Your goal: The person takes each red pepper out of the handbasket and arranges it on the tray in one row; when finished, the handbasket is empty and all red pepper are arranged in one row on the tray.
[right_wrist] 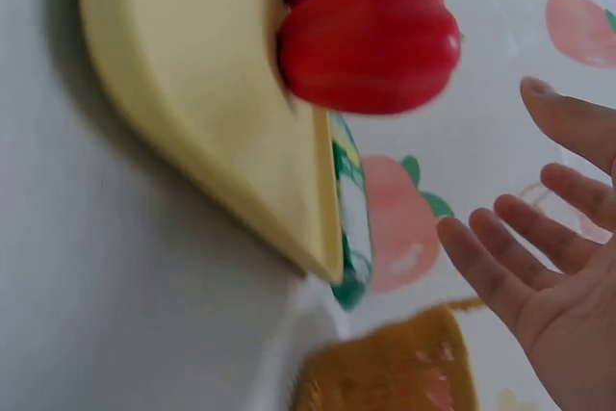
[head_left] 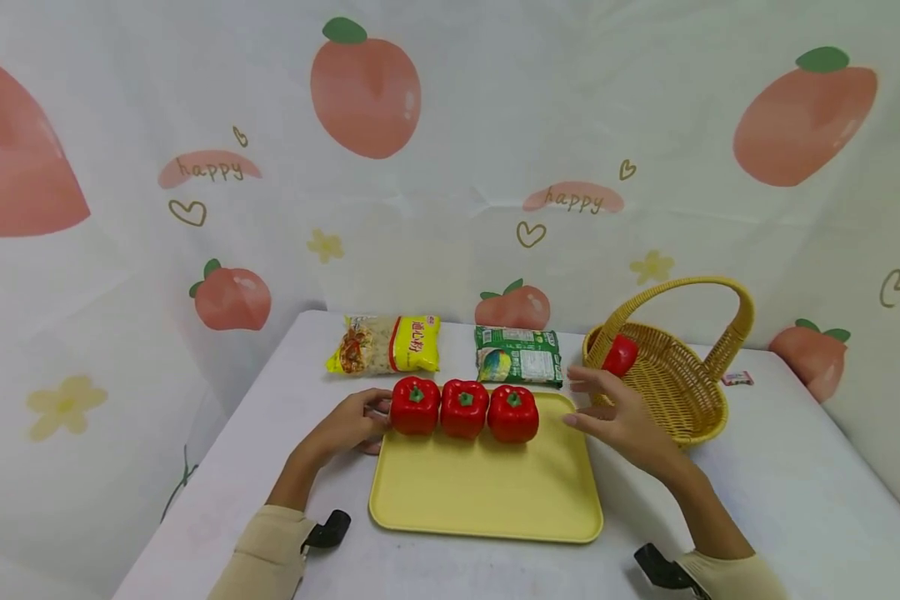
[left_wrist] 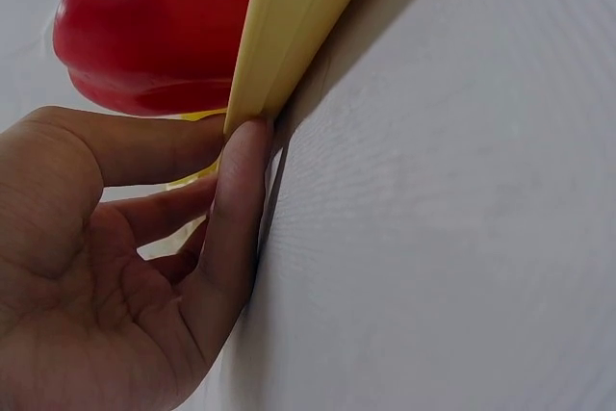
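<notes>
Three red bell peppers point(head_left: 464, 413) stand in a row along the far side of a yellow tray point(head_left: 487, 496). My left hand point(head_left: 351, 423) is at the tray's far left corner, beside the leftmost pepper. In the left wrist view its fingers point(left_wrist: 241, 175) pinch the tray's rim from above and below. Over the tray's right edge hovers my right hand point(head_left: 624, 418), fingers spread and holding nothing. Just beyond it stands a yellow wicker basket point(head_left: 701, 400) with another red bell pepper point(head_left: 619, 356) inside. The right wrist view shows the right palm point(right_wrist: 577, 334) apart from tray and peppers.
Behind the tray lie a yellow-and-clear food bag point(head_left: 382, 346) on the left and a green packet point(head_left: 519, 357) near the middle. A small wrapped piece point(head_left: 737, 378) lies right of the basket, whose tall handle arches upward. A peach-print cloth point(head_left: 450, 208) hangs behind the white table.
</notes>
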The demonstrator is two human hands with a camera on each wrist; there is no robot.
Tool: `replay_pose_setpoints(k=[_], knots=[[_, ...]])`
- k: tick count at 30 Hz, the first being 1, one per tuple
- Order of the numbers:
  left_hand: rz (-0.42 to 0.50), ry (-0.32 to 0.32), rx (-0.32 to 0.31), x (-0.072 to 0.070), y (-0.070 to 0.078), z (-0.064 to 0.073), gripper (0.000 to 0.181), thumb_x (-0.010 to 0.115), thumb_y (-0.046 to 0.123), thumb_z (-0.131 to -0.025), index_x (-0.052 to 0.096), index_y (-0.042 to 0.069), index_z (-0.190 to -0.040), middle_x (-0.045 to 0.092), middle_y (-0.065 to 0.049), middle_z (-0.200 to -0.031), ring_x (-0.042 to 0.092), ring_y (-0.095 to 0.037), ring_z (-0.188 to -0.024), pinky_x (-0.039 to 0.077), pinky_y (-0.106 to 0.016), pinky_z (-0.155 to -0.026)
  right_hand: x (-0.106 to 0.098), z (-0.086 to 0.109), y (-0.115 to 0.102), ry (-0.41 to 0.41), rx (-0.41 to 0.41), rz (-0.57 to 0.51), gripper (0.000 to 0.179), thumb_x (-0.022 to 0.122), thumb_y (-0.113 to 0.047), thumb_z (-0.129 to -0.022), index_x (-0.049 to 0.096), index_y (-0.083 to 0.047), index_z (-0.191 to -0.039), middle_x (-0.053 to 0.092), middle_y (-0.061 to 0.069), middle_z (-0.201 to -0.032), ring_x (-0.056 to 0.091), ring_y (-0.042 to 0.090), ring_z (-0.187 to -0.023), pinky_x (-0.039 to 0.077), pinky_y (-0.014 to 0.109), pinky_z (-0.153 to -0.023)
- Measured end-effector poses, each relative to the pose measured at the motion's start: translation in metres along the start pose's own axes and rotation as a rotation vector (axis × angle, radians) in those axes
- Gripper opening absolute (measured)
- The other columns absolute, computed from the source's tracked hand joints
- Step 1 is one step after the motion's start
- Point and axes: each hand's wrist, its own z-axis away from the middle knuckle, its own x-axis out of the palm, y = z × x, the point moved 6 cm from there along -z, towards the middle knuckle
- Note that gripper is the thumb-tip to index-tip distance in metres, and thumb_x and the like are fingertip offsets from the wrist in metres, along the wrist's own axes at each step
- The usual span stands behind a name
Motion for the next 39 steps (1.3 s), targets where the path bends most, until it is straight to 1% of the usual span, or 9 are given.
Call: replay_pose_setpoints(k=[8, 16, 20, 24, 27, 31, 33, 35, 39], knots=[[-0.002, -0.001, 0.006, 0.0, -0.002, 0.003, 0.058, 0.067, 0.006, -0.094, 0.054, 0.001, -0.15, 0.062, -0.017, -0.132, 0.066, -0.026, -0.11, 0.067, -0.038, -0.073, -0.041, 0.013, -0.007, 0.098, -0.056, 0.213, 0.055, 0.085, -0.015, -0.09, 0.063, -0.007, -0.141, 0.068, 0.014, -0.131, 0.055, -0.013, -0.112, 0.063, 0.025, -0.085], [0.012, -0.004, 0.024, -0.003, 0.0, 0.004, 0.06, 0.065, 0.004, -0.092, 0.053, -0.001, -0.15, 0.061, -0.019, -0.132, 0.066, -0.026, -0.109, 0.067, -0.038, -0.072, -0.077, 0.01, 0.007, 0.103, -0.011, 0.251, 0.051, 0.08, -0.018, -0.096, 0.062, -0.006, -0.142, 0.067, 0.017, -0.133, 0.052, -0.02, -0.11, 0.052, 0.007, -0.087], [0.004, -0.005, 0.027, -0.003, 0.001, 0.003, 0.06, 0.065, 0.004, -0.092, 0.053, -0.002, -0.15, 0.061, -0.019, -0.133, 0.067, -0.026, -0.109, 0.067, -0.038, -0.071, -0.094, 0.004, 0.017, 0.098, 0.035, 0.264, 0.051, 0.077, -0.023, -0.099, 0.06, -0.007, -0.144, 0.067, 0.02, -0.135, 0.051, -0.02, -0.109, 0.046, 0.003, -0.088], [0.0, -0.004, 0.019, -0.003, 0.0, 0.002, 0.059, 0.065, 0.004, -0.093, 0.053, 0.0, -0.15, 0.062, -0.018, -0.133, 0.067, -0.026, -0.109, 0.067, -0.038, -0.072, -0.109, -0.002, 0.027, 0.092, 0.071, 0.278, 0.052, 0.075, -0.026, -0.1, 0.059, -0.005, -0.145, 0.068, 0.022, -0.135, 0.055, -0.016, -0.107, 0.046, 0.004, -0.084], [-0.002, -0.005, 0.017, -0.003, 0.0, 0.002, 0.058, 0.065, 0.004, -0.093, 0.054, 0.001, -0.15, 0.062, -0.018, -0.133, 0.067, -0.025, -0.108, 0.067, -0.038, -0.073, -0.118, -0.006, 0.034, 0.077, 0.106, 0.3, 0.055, 0.075, -0.028, -0.1, 0.058, -0.004, -0.146, 0.068, 0.023, -0.136, 0.065, 0.002, -0.112, 0.05, 0.01, -0.081], [-0.005, -0.006, 0.017, -0.002, 0.0, 0.001, 0.059, 0.065, 0.004, -0.093, 0.054, 0.0, -0.15, 0.062, -0.017, -0.132, 0.067, -0.025, -0.108, 0.067, -0.038, -0.072, -0.125, -0.015, 0.041, 0.039, 0.141, 0.306, 0.059, 0.072, -0.029, -0.101, 0.053, -0.002, -0.15, 0.065, 0.027, -0.138, 0.065, 0.04, -0.122, 0.061, 0.039, -0.091], [-0.003, -0.01, 0.021, -0.002, 0.0, 0.001, 0.059, 0.065, 0.005, -0.093, 0.053, 0.0, -0.15, 0.062, -0.018, -0.132, 0.067, -0.025, -0.109, 0.067, -0.038, -0.072, -0.128, -0.021, 0.044, 0.016, 0.153, 0.294, 0.06, 0.071, -0.029, -0.102, 0.051, -0.001, -0.151, 0.063, 0.029, -0.14, 0.062, 0.05, -0.125, 0.059, 0.056, -0.095], [0.002, -0.007, 0.018, -0.001, -0.001, 0.0, 0.058, 0.065, 0.005, -0.093, 0.054, 0.0, -0.15, 0.062, -0.018, -0.132, 0.067, -0.026, -0.108, 0.067, -0.038, -0.072, -0.13, -0.026, 0.048, -0.008, 0.177, 0.266, 0.062, 0.07, -0.03, -0.103, 0.049, -0.001, -0.153, 0.06, 0.03, -0.143, 0.063, 0.05, -0.124, 0.059, 0.06, -0.095], [0.003, -0.008, 0.018, 0.0, -0.001, 0.0, 0.058, 0.065, 0.004, -0.093, 0.053, 0.0, -0.15, 0.062, -0.018, -0.132, 0.067, -0.026, -0.108, 0.067, -0.038, -0.072, -0.135, -0.034, 0.057, -0.054, 0.248, 0.171, 0.068, 0.07, -0.033, -0.103, 0.043, -0.001, -0.157, 0.054, 0.031, -0.149, 0.073, 0.027, -0.111, 0.064, 0.038, -0.088]])
